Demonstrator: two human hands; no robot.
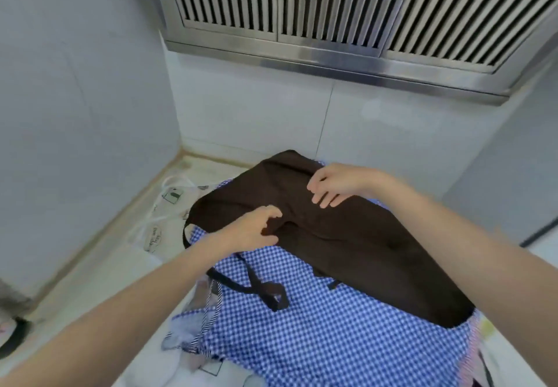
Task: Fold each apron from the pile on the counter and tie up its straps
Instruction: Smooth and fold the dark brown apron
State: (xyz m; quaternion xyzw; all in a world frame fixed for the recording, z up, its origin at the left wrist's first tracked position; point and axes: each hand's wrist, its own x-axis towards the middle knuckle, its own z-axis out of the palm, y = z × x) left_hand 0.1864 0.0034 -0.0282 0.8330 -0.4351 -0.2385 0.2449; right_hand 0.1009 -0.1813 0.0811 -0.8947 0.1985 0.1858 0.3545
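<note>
Here the dark brown cloth apron (332, 232) lies on the blue checked fabric (317, 335), long axis running near-right from both hands; left hand (256, 229) pinches a fold, right hand (338, 184) grips the far edge, its lower fingers loose.

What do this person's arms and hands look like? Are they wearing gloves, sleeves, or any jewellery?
Both forearms are bare up to the picture's edge, with no sleeve in view. The left hand and the right hand wear no gloves. No watch, bracelet or ring shows, though the picture is slightly blurred.
</note>
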